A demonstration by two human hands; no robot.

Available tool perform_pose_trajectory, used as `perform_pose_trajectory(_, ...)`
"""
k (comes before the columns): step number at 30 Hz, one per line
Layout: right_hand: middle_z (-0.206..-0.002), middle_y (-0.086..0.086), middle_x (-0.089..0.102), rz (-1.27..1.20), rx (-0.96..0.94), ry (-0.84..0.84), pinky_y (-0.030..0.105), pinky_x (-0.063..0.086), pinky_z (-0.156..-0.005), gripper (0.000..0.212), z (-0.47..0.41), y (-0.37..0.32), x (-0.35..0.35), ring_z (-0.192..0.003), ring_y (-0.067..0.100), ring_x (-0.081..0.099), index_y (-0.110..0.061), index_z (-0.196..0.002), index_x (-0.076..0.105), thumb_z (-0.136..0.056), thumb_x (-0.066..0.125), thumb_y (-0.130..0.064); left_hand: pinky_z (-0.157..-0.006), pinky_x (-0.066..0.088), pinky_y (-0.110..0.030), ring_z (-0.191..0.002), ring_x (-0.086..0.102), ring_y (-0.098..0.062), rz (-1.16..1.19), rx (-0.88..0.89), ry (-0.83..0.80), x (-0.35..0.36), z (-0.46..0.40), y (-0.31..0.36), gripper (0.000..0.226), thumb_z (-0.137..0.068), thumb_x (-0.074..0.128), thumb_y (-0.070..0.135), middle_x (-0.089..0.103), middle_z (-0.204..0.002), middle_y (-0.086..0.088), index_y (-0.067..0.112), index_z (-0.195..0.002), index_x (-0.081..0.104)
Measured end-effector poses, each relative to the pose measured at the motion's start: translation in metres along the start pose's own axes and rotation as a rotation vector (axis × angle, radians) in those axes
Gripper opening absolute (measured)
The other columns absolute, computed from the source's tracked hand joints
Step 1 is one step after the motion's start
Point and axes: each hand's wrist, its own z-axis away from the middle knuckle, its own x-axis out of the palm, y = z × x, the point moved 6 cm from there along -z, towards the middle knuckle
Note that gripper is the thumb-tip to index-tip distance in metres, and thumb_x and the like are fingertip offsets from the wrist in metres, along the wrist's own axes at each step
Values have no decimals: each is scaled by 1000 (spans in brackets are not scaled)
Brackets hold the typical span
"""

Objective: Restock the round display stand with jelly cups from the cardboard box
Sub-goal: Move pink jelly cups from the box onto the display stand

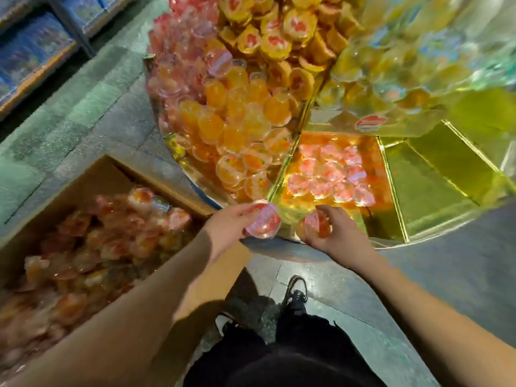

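Note:
My left hand [229,223] grips a pink-lidded jelly cup [265,219] just above the near rim of the round display stand [435,236]. My right hand [335,233] holds another reddish jelly cup [317,223] at the front of a gold-lined compartment [374,152], where several pink cups [329,177] lie further back. The cardboard box [92,185] at lower left is full of reddish jelly cups [92,241], blurred. Orange cups [237,129] fill the compartment to the left.
An empty gold compartment [435,180] lies to the right of the one with pink cups. Upper tiers hold yellow and pink cups [279,32]. Blue shelving [33,51] stands at far left. My dark trousers and shoes [296,294] are on the grey floor below.

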Motion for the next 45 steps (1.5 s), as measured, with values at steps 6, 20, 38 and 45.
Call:
perform_pose_trajectory(6,-126,9,58,132,168,100,48,45,-98,83,-19,95,-42,-115,36,52,-20,-135,53,-66,74,-61,-83,49,-30,-105,61,-22,-259,-7,14,69,-60,37,32,-100,52,29,63,-115,-2,19,-130,60)
perform_pose_trajectory(20,-145,10,43,691,96,-337,42,46,-101,77,-88,180,-25,-131,31,43,-19,-147,31,-86,69,-45,-94,43,-31,-124,52,-26,-1159,-167,-139,118,-175,12,38,-103,41,21,53,-136,-10,6,-138,48)
perform_pose_trajectory(38,-147,12,42,881,90,-624,49,52,-96,75,-111,198,-17,-133,33,43,-13,-146,37,-86,70,-45,-95,49,-45,-119,52,-37,-1440,-213,-156,127,-183,9,36,-96,41,-1,45,-134,-17,7,-131,41)
perform_pose_trajectory(45,-128,9,61,871,135,-529,41,55,-83,42,-108,191,-19,-113,31,60,-21,-137,52,-98,44,-10,-78,47,-35,-115,55,-31,-1737,-131,-88,135,-170,24,33,-101,39,18,46,-129,-12,8,-129,52)
